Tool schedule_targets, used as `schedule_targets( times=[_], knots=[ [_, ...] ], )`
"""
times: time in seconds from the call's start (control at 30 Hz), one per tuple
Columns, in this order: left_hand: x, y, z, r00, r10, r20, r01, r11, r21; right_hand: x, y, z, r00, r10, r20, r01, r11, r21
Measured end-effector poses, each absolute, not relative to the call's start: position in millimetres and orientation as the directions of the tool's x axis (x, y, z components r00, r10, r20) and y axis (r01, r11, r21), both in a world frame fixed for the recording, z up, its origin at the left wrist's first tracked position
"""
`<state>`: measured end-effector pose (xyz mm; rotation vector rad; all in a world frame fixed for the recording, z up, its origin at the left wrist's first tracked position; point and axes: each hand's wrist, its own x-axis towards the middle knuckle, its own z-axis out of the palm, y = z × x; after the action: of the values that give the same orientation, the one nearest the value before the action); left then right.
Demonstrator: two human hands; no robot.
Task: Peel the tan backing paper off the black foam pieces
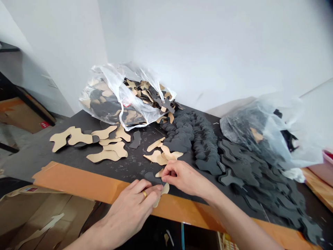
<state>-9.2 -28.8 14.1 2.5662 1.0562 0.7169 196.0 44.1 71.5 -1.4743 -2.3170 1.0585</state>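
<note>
My left hand (pixel 137 203), with a ring on one finger, is closed on a small cut-out piece (pixel 164 189) at the table's front edge; its tan face shows beside the fingertips. Touching the same spot, my right hand (pixel 179 176) pinches a thin tan strip (pixel 159 173). A dark cut-out piece (pixel 152 177) lies just behind the left fingers, partly hidden. Beyond the right hand are several loose tan pieces (pixel 157 157). More tan-faced pieces (pixel 81 136) lie flat to the left, some overlapping.
A clear plastic bag (pixel 101 107) full of tan and dark pieces sits at the back. Overlapping rows of dark grey pieces (pixel 206 146) extend rightward to a second bag (pixel 262 121). Orange-brown tape (pixel 80 180) lines the front edge. Below left is an open cardboard box (pixel 65 211).
</note>
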Motion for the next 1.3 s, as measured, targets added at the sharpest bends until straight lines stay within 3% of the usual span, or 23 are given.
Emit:
schedule_targets(
  times=[0.23,0.57,0.8,0.9,1.03,1.13,1.3],
  knots=[
    [-7,-26,16,0.681,0.664,0.309,0.59,-0.747,0.306,193,43,71,-0.454,0.87,-0.19,0.732,0.243,-0.637],
    [-5,-29,18,0.689,0.683,0.242,0.602,-0.725,0.333,193,39,76,-0.418,0.885,-0.202,0.764,0.223,-0.605],
    [-3,-26,19,0.682,0.674,0.285,0.588,-0.736,0.334,194,29,83,-0.507,0.855,-0.107,0.809,0.429,-0.402],
    [-3,-26,18,0.68,0.674,0.29,0.594,-0.738,0.322,196,23,80,-0.506,0.858,-0.089,0.815,0.442,-0.376],
    [-5,-27,17,0.682,0.675,0.283,0.598,-0.737,0.316,203,21,73,-0.467,0.884,-0.025,0.804,0.412,-0.429],
    [-6,-27,15,0.682,0.674,0.284,0.596,-0.737,0.319,210,25,69,-0.383,0.923,0.029,0.768,0.336,-0.546],
    [-6,-28,12,0.687,0.658,0.309,0.589,-0.753,0.293,214,28,59,-0.407,0.91,-0.084,0.667,0.234,-0.707]
  ],
)
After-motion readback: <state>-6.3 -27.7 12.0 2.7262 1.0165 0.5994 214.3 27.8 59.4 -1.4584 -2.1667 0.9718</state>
